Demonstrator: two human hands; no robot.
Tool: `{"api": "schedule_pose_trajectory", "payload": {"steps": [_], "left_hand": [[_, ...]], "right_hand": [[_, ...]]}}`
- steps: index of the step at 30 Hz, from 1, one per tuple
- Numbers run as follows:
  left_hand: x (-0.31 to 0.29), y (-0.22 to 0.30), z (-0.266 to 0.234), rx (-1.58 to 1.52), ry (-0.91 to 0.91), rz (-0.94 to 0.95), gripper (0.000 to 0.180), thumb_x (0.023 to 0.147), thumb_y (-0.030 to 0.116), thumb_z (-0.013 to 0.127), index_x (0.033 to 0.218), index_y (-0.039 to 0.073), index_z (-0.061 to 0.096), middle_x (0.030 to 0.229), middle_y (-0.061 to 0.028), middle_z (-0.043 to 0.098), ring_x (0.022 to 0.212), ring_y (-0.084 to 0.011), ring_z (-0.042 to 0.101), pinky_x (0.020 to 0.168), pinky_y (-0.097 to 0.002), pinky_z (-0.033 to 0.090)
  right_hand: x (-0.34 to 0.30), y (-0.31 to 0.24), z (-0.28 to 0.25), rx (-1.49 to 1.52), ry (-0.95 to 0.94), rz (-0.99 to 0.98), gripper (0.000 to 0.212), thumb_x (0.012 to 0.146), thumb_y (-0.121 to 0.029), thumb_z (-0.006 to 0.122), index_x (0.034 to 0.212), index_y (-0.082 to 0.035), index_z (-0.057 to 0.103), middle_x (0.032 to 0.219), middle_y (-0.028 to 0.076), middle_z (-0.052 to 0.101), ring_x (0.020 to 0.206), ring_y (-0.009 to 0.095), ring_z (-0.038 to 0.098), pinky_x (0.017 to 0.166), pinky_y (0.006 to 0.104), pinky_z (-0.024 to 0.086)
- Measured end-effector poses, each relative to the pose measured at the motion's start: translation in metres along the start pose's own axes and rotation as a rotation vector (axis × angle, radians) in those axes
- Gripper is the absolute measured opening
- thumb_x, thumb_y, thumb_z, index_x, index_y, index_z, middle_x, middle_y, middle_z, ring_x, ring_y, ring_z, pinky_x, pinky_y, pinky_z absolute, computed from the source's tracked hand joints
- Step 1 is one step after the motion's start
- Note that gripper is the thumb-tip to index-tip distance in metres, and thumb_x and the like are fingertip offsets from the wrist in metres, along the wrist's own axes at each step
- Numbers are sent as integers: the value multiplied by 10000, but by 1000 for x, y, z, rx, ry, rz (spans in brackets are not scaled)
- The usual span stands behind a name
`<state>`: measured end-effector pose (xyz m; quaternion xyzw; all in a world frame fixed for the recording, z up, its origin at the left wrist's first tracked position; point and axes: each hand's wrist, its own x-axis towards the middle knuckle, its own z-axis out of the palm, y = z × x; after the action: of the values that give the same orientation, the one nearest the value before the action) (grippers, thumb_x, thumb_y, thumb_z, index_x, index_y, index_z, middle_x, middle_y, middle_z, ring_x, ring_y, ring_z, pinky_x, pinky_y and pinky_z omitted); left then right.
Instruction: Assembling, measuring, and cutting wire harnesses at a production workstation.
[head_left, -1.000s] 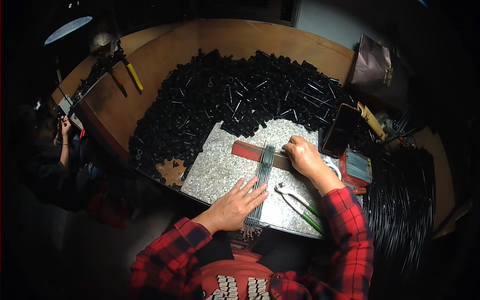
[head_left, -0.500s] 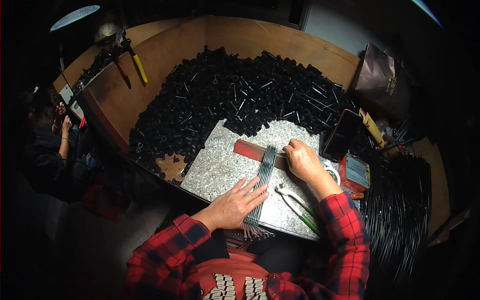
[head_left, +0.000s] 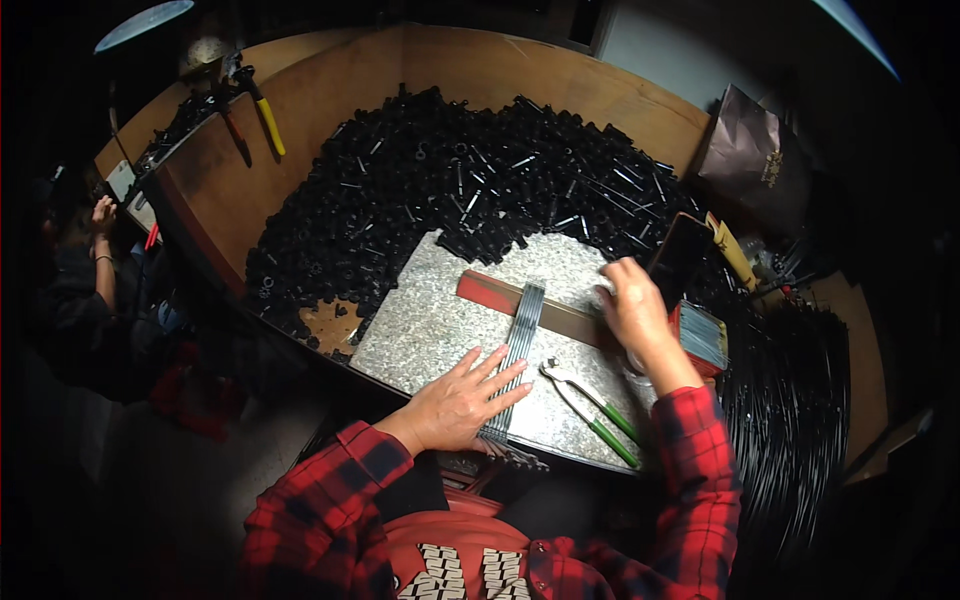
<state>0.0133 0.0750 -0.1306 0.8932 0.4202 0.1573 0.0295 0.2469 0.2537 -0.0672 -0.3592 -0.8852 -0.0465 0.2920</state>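
My left hand (head_left: 465, 400) lies with its fingers spread over a flat row of thin dark metal rods (head_left: 524, 325). The upper ends of the rods cross a long red-and-brown bar (head_left: 485, 288); their lower ends reach the front edge of the stone slab (head_left: 400, 335). My right hand (head_left: 636, 305) is raised by the bar's right end, its fingers curled together. Something pale shows at its fingertips, too small to name. Below that wrist, a whitish ring (head_left: 636, 368) is partly hidden. Green-handled pliers (head_left: 590, 405) rest on the slab between my hands.
A big heap of black tubular parts (head_left: 400, 190) fills the wooden bin behind the slab. To the right are a phone (head_left: 682, 255), a red box of thin rods (head_left: 700, 338) and many long dark rods (head_left: 780, 420). Yellow-handled pliers (head_left: 268, 125) hang at left, near another person (head_left: 90, 260).
My right hand has moved right, away from the rods' upper ends. The left hand stays on the rods. The whole view has shifted slightly.
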Motion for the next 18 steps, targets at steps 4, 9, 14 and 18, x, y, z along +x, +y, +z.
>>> {"api": "schedule_pose_trajectory", "payload": {"steps": [4, 9, 14, 18], "left_hand": [[2, 1, -1, 4, -7, -10, 911, 633, 486, 787, 1378, 105, 425, 1463, -147, 344, 1362, -390, 285, 1079, -542, 283], [5, 3, -3, -39, 19, -34, 833, 712, 619, 675, 1329, 90, 489, 1446, -151, 373, 1369, -390, 271, 1111, -519, 240], [6, 3, 0, 7, 19, -29, 863, 707, 656, 648, 1337, 91, 478, 1452, -149, 361, 1379, -387, 247, 1111, -521, 239], [4, 2, 0, 6, 46, -2, 866, 709, 661, 639, 1313, 57, 492, 1429, -156, 392, 1350, -404, 293, 1085, -538, 274]], "right_hand": [[-25, 68, -56, -241, -92, 147, 76, 712, 21, 624, 774, -19, 606, 779, 157, 595, 756, 370, 617, 659, 426, 506], [-74, 122, -83, -491, -465, 462, 95, 695, -59, 676, 772, -5, 667, 807, 196, 654, 817, 379, 635, 735, 435, 515], [-89, 115, -91, -479, -536, 447, 94, 732, -51, 634, 791, -4, 691, 861, 229, 658, 857, 379, 645, 769, 432, 527], [-96, 111, -95, -479, -453, 425, 90, 746, -77, 646, 771, 6, 670, 830, 223, 658, 845, 379, 643, 758, 438, 525]]}}
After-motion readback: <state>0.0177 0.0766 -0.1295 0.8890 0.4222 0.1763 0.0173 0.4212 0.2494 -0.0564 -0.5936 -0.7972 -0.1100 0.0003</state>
